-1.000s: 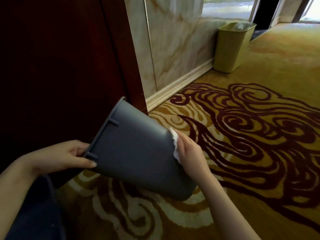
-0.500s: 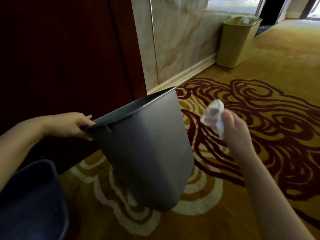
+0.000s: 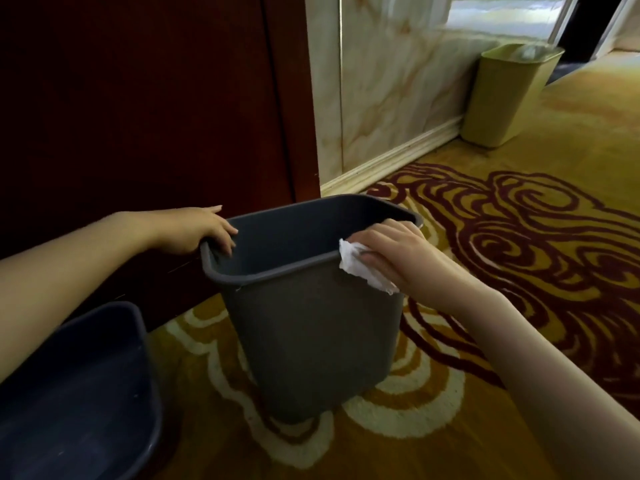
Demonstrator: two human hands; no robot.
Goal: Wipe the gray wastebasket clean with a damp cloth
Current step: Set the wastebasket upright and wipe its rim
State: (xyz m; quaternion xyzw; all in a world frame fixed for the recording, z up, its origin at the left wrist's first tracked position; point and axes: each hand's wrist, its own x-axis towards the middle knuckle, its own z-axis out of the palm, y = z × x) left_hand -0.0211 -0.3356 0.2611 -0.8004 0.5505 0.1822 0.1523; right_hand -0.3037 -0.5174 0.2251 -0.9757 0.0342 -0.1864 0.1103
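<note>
1. Gray wastebasket (image 3: 311, 334) stands upright on the patterned carpet (image 3: 519, 258), mouth up, centre of view, just in front of the dark red wood panel (image 3: 138, 98). Inside looks empty as far as visible.
2. Left hand (image 3: 194, 230) sits at the basket's far-left rim corner; fingers (image 3: 225, 237) curl over the edge into the opening. Grip closed on the rim, w/ the thumb side hidden behind the hand.
3. Right hand (image 3: 398, 254) is at the near-right rim corner, grip closed on a crumpled white cloth (image 3: 360, 268). Cloth is pressed against the rim and drapes a bit down the outer wall; knuckles up, fingers reach over the rim edge.
4. Both forearms bare, coming in from bottom-left and bottom-right.
5. A 2nd dark bin (image 3: 76, 393) sits bottom-left, near the gray one but not touching; only part of it in frame.
6. Yellow-green bin (image 3: 509, 98) stands well apart at top-right, against the marble-look wall (image 3: 398, 98) and its pale baseboard (image 3: 398, 157). Something clear, maybe a liner, at its mouth; can't tell more.
</note>
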